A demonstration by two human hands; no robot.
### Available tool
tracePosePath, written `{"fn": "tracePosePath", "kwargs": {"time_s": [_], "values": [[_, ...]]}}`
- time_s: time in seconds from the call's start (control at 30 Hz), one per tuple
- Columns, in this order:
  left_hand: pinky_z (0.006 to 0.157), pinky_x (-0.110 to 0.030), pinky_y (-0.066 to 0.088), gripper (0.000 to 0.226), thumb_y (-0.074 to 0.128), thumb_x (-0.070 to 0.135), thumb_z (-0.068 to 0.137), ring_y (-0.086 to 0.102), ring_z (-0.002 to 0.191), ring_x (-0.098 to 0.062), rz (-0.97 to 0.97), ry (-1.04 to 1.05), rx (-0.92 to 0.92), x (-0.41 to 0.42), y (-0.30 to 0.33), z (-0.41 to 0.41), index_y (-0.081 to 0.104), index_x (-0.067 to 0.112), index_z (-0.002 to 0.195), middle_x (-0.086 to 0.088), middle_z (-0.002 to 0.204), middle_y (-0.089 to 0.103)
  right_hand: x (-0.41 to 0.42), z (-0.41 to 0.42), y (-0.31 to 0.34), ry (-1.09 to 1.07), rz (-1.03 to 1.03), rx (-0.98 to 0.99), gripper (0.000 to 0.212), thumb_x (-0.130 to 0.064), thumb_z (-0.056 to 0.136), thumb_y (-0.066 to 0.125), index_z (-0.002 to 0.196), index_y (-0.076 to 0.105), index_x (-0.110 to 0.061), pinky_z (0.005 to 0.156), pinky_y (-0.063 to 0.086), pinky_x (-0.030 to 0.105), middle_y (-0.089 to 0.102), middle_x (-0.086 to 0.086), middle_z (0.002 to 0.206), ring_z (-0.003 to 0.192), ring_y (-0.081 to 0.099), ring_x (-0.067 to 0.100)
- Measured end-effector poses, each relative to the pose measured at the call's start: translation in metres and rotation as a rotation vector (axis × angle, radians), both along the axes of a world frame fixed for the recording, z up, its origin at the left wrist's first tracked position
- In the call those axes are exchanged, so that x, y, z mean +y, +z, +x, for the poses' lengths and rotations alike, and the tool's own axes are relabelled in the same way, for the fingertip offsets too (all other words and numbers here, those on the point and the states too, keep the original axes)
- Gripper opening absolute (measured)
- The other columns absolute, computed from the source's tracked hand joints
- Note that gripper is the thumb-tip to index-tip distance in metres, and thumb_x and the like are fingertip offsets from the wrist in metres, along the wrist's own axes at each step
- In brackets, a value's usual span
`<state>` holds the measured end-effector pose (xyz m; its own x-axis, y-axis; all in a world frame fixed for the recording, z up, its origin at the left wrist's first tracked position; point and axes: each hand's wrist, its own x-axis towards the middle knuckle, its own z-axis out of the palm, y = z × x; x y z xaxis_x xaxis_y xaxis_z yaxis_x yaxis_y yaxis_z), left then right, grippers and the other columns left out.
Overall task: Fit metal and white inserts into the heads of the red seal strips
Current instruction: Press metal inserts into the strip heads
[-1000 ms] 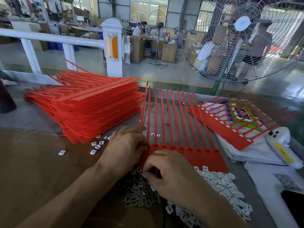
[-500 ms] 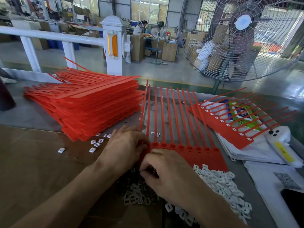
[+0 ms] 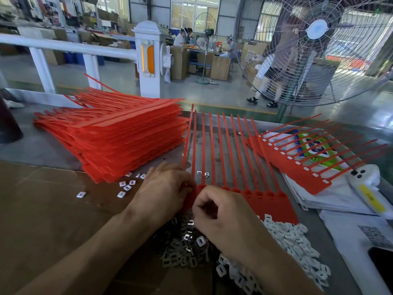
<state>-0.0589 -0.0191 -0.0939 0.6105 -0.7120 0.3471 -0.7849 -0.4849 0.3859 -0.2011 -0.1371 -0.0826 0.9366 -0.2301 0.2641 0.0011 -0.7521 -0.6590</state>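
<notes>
A flat red plastic comb of joined seal strips (image 3: 244, 188) lies on the grey table (image 3: 42, 150), its heads toward the near edge and its thin tails pointing to the far edge. The left hand (image 3: 163, 192) rests on the leftmost heads, fingers curled over them. The right hand (image 3: 225, 218) is clenched just beside it, fingertips pinched together at the heads; what they pinch is hidden. Under both hands, at the near edge, lies a heap of small metal inserts (image 3: 180, 252), with a heap of white plastic inserts (image 3: 293, 248) touching its right side. A tall stack of red seal strips (image 3: 119, 135) sits toward the left edge, and 1 filled red strip comb (image 3: 302, 165) toward the right edge.
</notes>
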Motion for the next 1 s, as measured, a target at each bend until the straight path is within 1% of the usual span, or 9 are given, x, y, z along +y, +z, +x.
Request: {"fn": "tracePosePath", "kwargs": {"time_s": [0.13,0.3,0.4,0.47,0.57,0.67,0.8,0.9,1.0], "values": [[0.098,-0.038,0.040,0.017,0.069,0.026,0.092,0.050,0.111,-0.010,-0.044,-0.005,0.014,0.000,0.003,-0.003,0.075,0.036,0.104,0.021,0.100,0.058,-0.002,-0.001,0.003,-0.077,0.185,-0.025,0.017,-0.013,0.085,0.070,0.076,0.062,-0.026,0.050,0.046,0.020,0.068,-0.008,0.073,0.057,0.060,0.008],[0.096,-0.037,0.043,0.020,0.073,0.017,0.089,0.055,0.106,-0.008,-0.191,-0.079,0.075,-0.001,0.008,-0.009,0.078,0.031,0.102,0.018,0.101,0.066,-0.008,0.001,0.002,-0.170,0.354,-0.055,0.014,-0.020,0.088,0.069,0.078,0.064,-0.028,0.050,0.043,0.014,0.065,-0.009,0.066,0.053,0.052,0.000],[0.090,-0.024,0.045,0.020,0.074,0.014,0.090,0.058,0.102,-0.001,-0.271,-0.142,0.156,-0.001,0.012,-0.014,0.079,0.030,0.100,0.017,0.100,0.069,-0.012,0.001,0.001,-0.205,0.427,-0.053,0.012,-0.023,0.089,0.070,0.080,0.066,-0.031,0.046,0.039,0.016,0.058,-0.010,0.057,0.049,0.046,0.002],[0.087,-0.024,0.048,0.019,0.074,0.013,0.090,0.062,0.099,-0.002,-0.295,-0.198,0.242,0.000,0.015,-0.016,0.079,0.030,0.098,0.016,0.098,0.070,-0.014,0.001,0.001,-0.225,0.482,-0.059,0.011,-0.025,0.089,0.070,0.083,0.068,-0.033,0.047,0.040,0.017,0.062,-0.002,0.060,0.052,0.049,0.005],[0.082,-0.023,0.051,0.021,0.073,0.010,0.091,0.067,0.095,-0.006,-0.321,-0.271,0.343,0.002,0.017,-0.019,0.078,0.029,0.099,0.015,0.096,0.072,-0.014,0.002,-0.001,-0.242,0.539,-0.064,0.013,-0.024,0.089,0.069,0.085,0.069,-0.036,0.054,0.044,0.028,0.065,0.009,0.065,0.058,0.053,0.016],[0.077,-0.021,0.055,0.024,0.072,0.010,0.092,0.068,0.094,-0.007,-0.318,-0.318,0.407,0.004,0.018,-0.021,0.077,0.030,0.103,0.016,0.099,0.071,-0.015,0.001,-0.001,-0.245,0.582,-0.057,0.014,-0.024,0.090,0.069,0.084,0.069,-0.036,0.054,0.043,0.029,0.061,-0.001,0.060,0.059,0.053,0.017],[0.082,-0.034,0.059,0.024,0.075,0.010,0.089,0.068,0.098,-0.010,-0.319,-0.361,0.382,0.003,0.017,-0.021,0.076,0.029,0.104,0.016,0.100,0.071,-0.016,0.002,0.001,-0.246,0.698,-0.068,0.021,-0.018,0.092,0.071,0.078,0.072,-0.033,0.046,0.043,0.013,0.065,-0.005,0.061,0.057,0.062,0.008],[0.083,-0.034,0.055,0.021,0.078,0.012,0.087,0.067,0.097,-0.011,-0.339,-0.347,0.274,0.002,0.015,-0.021,0.076,0.029,0.099,0.018,0.096,0.071,-0.017,0.002,0.000,-0.227,0.752,-0.064,0.020,-0.016,0.093,0.070,0.078,0.073,-0.029,0.055,0.049,0.014,0.066,-0.005,0.063,0.060,0.064,0.008],[0.083,-0.034,0.055,0.020,0.078,0.012,0.087,0.068,0.096,-0.010,-0.355,-0.341,0.265,0.001,0.013,-0.017,0.077,0.029,0.098,0.018,0.096,0.072,-0.018,0.002,-0.001,-0.219,0.775,-0.066,0.017,-0.018,0.093,0.072,0.080,0.075,-0.027,0.061,0.054,0.019,0.068,-0.002,0.066,0.064,0.066,0.011]]}}
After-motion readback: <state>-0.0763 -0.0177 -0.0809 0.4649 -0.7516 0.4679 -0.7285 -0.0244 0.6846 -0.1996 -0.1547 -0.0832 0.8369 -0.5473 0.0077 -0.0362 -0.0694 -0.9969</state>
